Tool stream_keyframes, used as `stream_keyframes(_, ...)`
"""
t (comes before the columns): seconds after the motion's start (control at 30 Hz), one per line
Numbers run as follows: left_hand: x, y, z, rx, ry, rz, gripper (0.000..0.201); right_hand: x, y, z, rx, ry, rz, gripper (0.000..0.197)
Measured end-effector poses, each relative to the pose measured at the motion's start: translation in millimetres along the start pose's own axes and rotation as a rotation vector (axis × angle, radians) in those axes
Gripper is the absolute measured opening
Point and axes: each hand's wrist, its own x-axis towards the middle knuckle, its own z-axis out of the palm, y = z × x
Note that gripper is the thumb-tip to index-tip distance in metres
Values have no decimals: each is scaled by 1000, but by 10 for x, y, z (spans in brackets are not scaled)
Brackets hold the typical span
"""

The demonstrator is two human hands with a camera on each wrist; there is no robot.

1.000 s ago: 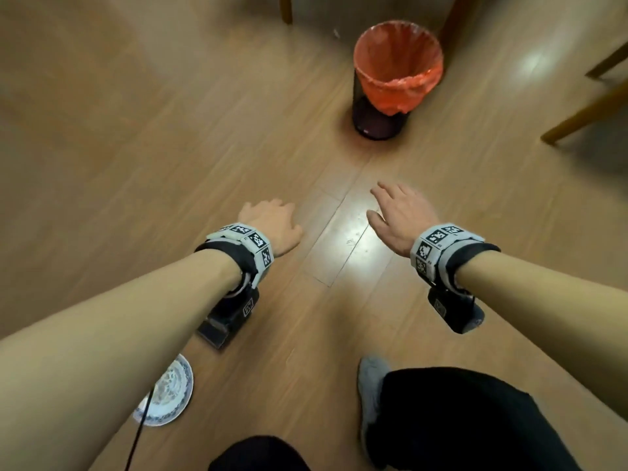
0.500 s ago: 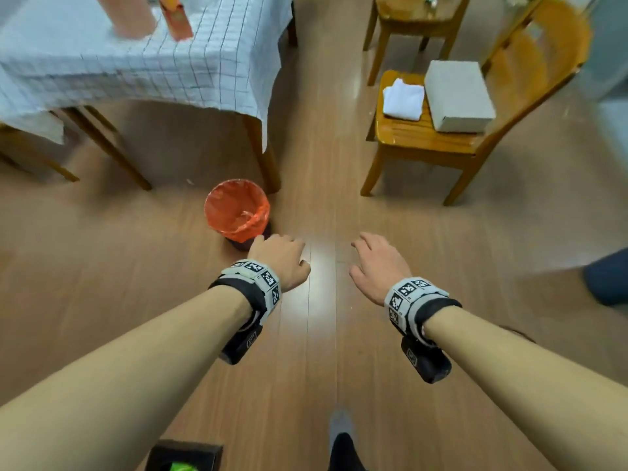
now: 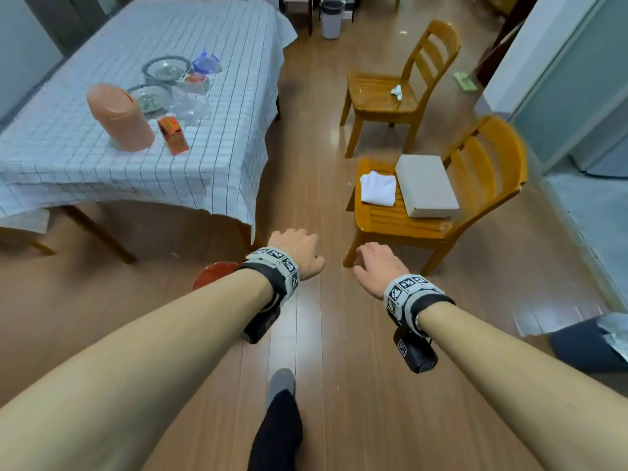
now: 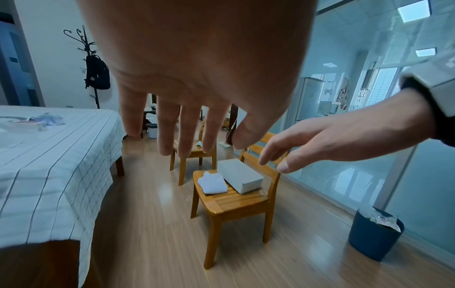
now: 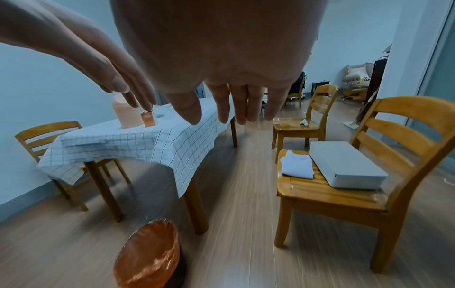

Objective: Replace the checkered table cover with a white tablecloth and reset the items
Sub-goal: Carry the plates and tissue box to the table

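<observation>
1. Bare skin nearest: the left hand [image 3: 295,250] and right hand [image 3: 380,266] hang over the floor, fingers loose, holding nothing.
2. The folded white tablecloth [image 3: 378,188] lies on the near chair [image 3: 401,222] beside a grey box [image 3: 425,185]; soft and light, probably best lifted by its folded edge.
3. Farther left, the checkered cover [image 3: 204,137] drapes the surface, limp and loaded with glass dishes [image 3: 166,70], likely fragile; clear them, then take its corners.
</observation>
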Motion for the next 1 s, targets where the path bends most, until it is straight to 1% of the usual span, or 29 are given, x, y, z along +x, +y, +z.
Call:
stream_keyframes(0.1,502,-329,-304,-69,3,-1,49,460,-145,-363,37,3,40,48)
stream_keyframes(0.2,916,-584,-541,-80,-55,14,50,836,-268,-705,40,-7,102,51)
stream_keyframes(0.27,1229,-738,-733,-64,-73,27,50,1120,-331,-960,20,5,111,51)
stream_keyframes(0.4,1849,-992,-1189,-35,-57,51,49,1739,-397,-1480,71,90,127,45)
stream_keyframes(0.53,2502,-1222,-1590,-29,-27,52,50,2405,-331,-1933,64,124,106,49)
stream_keyframes(0.7,3378,-1539,-2029,-33,11,6,49,3332,-151,-2435,109,143,61,48)
stream_keyframes(0.8,3806,-1745,-2248,-74,-27,-43,51,3972,-30,-2672,145,138,-1,46)
stream_keyframes(0.9,4178,-2033,-2466,-108,-52,-136,46,4624,-13,-2907,134,98,-65,47)
stream_keyframes(1.0,4523,-2394,-2660,-143,-48,-213,38,5297,-88,-3124,112,64,-127,47)
